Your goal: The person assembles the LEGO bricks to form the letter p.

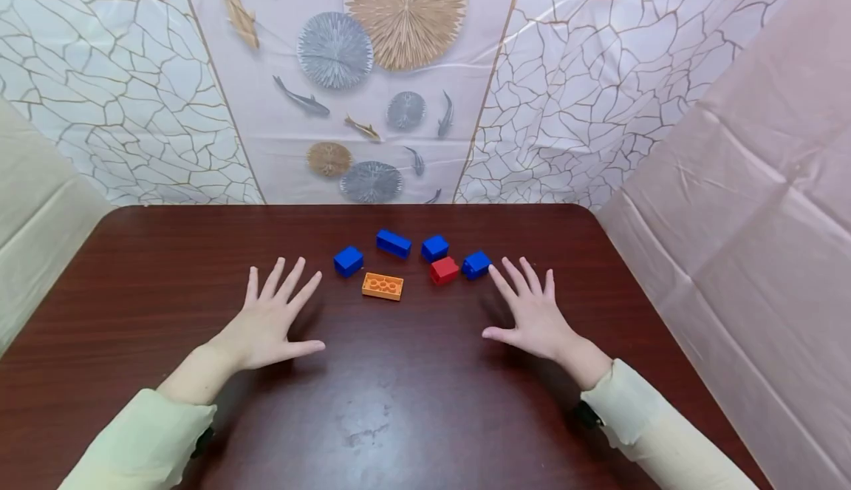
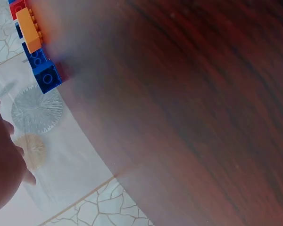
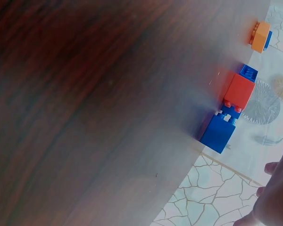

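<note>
My left hand [image 1: 269,324] is held over the left of the table with its fingers spread and nothing in it. Nearest to it are a blue brick [image 1: 349,261] and an orange brick [image 1: 383,286], whose hollow underside shows. Also with fingers spread, my right hand [image 1: 537,320] holds nothing. Its index fingertip appears close to a blue toy brick [image 1: 476,264]; touching or apart, I cannot tell. Beside that lies a red brick [image 1: 444,270], with another blue brick [image 1: 435,248] just behind. A long blue brick [image 1: 394,243] lies farther back.
The bricks lie loose on a dark brown wooden table [image 1: 399,416]. A patterned curtain [image 1: 279,165] hangs behind its far edge. Pale cloth [image 1: 751,202] rises along the right side, and more pale cloth [image 1: 40,216] along the left.
</note>
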{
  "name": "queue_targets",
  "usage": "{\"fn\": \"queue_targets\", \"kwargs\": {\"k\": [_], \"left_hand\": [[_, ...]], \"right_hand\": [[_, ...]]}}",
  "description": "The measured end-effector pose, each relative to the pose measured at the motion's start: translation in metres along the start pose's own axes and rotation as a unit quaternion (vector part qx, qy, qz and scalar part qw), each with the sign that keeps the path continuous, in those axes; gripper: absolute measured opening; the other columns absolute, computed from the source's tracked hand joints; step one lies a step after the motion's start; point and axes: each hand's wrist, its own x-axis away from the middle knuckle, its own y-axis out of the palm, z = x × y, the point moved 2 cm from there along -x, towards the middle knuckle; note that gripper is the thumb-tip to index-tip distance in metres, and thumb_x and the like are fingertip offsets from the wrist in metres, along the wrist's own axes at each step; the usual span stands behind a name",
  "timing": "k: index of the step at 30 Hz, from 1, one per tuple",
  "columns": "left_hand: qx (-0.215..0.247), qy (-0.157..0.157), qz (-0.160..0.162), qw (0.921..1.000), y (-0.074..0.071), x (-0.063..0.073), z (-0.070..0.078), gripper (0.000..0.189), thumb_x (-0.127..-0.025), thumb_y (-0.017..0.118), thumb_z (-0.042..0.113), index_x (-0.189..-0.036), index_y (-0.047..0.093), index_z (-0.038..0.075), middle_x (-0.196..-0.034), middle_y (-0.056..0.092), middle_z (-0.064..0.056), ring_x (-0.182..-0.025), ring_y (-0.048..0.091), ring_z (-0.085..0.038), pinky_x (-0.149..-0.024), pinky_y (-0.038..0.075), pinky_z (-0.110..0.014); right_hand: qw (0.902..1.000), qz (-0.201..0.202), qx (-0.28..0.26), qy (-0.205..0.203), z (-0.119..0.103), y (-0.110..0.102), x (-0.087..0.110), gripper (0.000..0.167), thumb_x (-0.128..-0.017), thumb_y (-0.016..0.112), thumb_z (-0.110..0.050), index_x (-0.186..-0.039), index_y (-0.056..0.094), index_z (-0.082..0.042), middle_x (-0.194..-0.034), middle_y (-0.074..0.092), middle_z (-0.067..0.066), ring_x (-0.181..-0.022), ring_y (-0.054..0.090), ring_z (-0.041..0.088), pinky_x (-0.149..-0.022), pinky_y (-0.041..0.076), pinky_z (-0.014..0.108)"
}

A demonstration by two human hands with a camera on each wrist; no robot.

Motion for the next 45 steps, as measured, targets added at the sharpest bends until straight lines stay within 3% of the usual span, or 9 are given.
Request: {"fn": "queue_targets", "kwargs": {"k": [9,14,17,20,24,33,40,45], "left_hand": [[0.048,-0.026,-0.016,0.9984,0.0,-0.003,-0.006,0.102,-0.074,0.067,0.059,-0.15,0.017,0.013,-0.156,0.009,-0.02,-0.141,0.0,-0.047,-0.102,-0.004,-0.075],[0.08,-0.048,-0.02,0.9955,0.001,-0.009,-0.012,0.105,-0.073,0.07,0.057,-0.151,0.014,0.013,-0.156,0.008,-0.02,-0.141,-0.001,-0.047,-0.102,-0.005,-0.074],[0.116,-0.069,-0.019,0.9906,0.0,-0.014,-0.016,0.105,-0.073,0.072,0.053,-0.151,0.013,0.013,-0.156,0.01,-0.02,-0.141,0.0,-0.048,-0.102,-0.007,-0.074],[0.152,-0.092,-0.015,0.984,-0.001,-0.02,-0.02,0.105,-0.073,0.073,0.049,-0.151,0.013,0.013,-0.155,0.012,-0.02,-0.141,0.0,-0.047,-0.102,-0.008,-0.074],[0.184,-0.117,-0.005,0.9758,-0.002,-0.029,-0.024,0.104,-0.074,0.074,0.046,-0.151,0.012,0.014,-0.155,0.015,-0.02,-0.14,0.003,-0.048,-0.101,-0.008,-0.074],[0.239,-0.144,-0.011,0.9604,0.003,-0.052,-0.025,0.102,-0.076,0.073,0.043,-0.151,0.012,0.013,-0.155,0.017,-0.02,-0.14,0.009,-0.046,-0.107,0.001,-0.069],[0.295,-0.152,-0.037,0.9425,0.014,-0.067,-0.025,0.103,-0.078,0.072,0.044,-0.151,0.008,0.011,-0.157,0.012,-0.016,-0.142,0.011,-0.04,-0.113,0.015,-0.059],[0.31,-0.157,-0.045,0.9365,0.02,-0.077,-0.026,0.1,-0.08,0.071,0.042,-0.151,0.007,0.009,-0.157,0.012,-0.015,-0.143,0.014,-0.036,-0.114,0.017,-0.055]], "right_hand": [[0.9983,0.034,-0.046,0.006,0.001,-0.003,-0.005,0.101,-0.069,0.076,-0.046,-0.148,0.023,-0.013,-0.15,0.026,0.017,-0.138,0.017,0.041,-0.105,0.011,0.069],[0.9921,0.043,-0.115,0.024,0.002,-0.003,-0.013,0.103,-0.069,0.08,-0.038,-0.149,0.02,-0.014,-0.149,0.027,0.019,-0.135,0.022,0.04,-0.106,0.021,0.064],[0.9792,0.036,-0.193,0.052,0.002,-0.003,-0.018,0.103,-0.071,0.081,-0.03,-0.15,0.017,-0.018,-0.148,0.026,0.019,-0.132,0.027,0.039,-0.103,0.032,0.061],[0.9583,0.031,-0.276,0.068,0.0,-0.004,-0.026,0.101,-0.073,0.08,-0.022,-0.15,0.015,-0.019,-0.146,0.027,0.018,-0.127,0.036,0.039,-0.098,0.04,0.058],[0.9373,0.033,-0.34,0.071,-0.002,-0.001,-0.037,0.099,-0.074,0.079,-0.016,-0.15,0.015,-0.015,-0.143,0.031,0.02,-0.12,0.045,0.041,-0.093,0.046,0.053],[0.9149,0.024,-0.391,0.099,-0.011,0.008,-0.057,0.089,-0.08,0.074,-0.016,-0.149,0.018,-0.013,-0.142,0.034,0.023,-0.119,0.048,0.042,-0.091,0.047,0.055],[0.9144,0.025,-0.383,0.13,-0.018,0.017,-0.067,0.082,-0.082,0.072,-0.021,-0.148,0.024,-0.013,-0.14,0.039,0.023,-0.114,0.054,0.039,-0.09,0.05,0.05],[0.9161,0.017,-0.376,0.138,-0.022,0.023,-0.074,0.08,-0.083,0.071,-0.021,-0.148,0.025,-0.012,-0.14,0.04,0.023,-0.115,0.054,0.038,-0.092,0.049,0.048]]}}
